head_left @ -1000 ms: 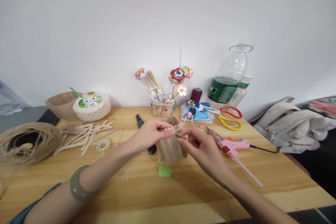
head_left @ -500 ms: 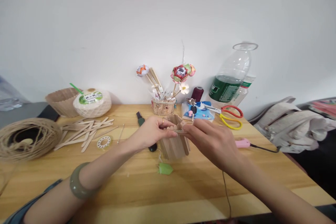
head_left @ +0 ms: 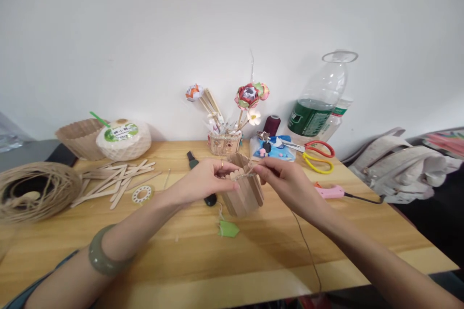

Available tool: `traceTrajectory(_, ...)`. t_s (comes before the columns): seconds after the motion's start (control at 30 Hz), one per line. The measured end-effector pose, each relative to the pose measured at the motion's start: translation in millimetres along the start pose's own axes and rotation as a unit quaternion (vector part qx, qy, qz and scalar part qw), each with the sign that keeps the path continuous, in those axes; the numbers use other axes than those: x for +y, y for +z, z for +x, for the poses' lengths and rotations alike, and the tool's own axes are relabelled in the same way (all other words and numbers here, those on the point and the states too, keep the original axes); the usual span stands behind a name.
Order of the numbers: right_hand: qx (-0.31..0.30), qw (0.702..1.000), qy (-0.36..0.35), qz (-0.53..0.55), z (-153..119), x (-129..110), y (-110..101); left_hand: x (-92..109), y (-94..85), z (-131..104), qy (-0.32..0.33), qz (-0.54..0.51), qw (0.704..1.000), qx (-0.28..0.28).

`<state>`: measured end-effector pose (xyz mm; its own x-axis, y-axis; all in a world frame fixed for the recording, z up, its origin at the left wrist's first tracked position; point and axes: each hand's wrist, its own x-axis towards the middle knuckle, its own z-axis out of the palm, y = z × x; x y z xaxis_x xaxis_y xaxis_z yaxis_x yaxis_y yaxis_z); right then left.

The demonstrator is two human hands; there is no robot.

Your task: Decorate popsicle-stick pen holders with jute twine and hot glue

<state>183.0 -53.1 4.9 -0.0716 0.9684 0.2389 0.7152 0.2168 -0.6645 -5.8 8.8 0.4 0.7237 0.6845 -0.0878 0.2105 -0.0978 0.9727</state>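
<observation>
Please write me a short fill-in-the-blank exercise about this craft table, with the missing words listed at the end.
1. The left hand and right hand are both at the ____, not the bottom, of the craft-stick cup.
2. The bangle is worn on the ____ arm.
3. The scissors have one red handle loop and one ____ loop.
4. The glue gun has a handle coloured ____.

Missing words: top; left; yellow; pink.

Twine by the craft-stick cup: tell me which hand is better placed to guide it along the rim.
Right, probably: the right hand seems to pinch the twine trailing below it, while the left hand holds the craft-stick cup.
</observation>
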Motion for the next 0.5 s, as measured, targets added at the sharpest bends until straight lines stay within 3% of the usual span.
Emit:
traceTrajectory(0.2, -0.011, 0.994, 0.041, 0.096, 3.6, -3.1, 2.1, 7.1, 4.8, -1.4, 0.006, 0.01, 0.999, 0.051)
traceTrajectory(0.33, -0.013, 0.984, 0.075, 0.159, 4.0, -6.2, 1.9, 2.9, 9.7, 1.3, -0.005, 0.083, 0.991, 0.109)
traceTrajectory(0.5, -0.018, 0.963, 0.133, 0.235, 4.6, -6.1, 1.3, -5.7, 18.7, 0.0, 0.102, 0.169, 0.961, 0.195)
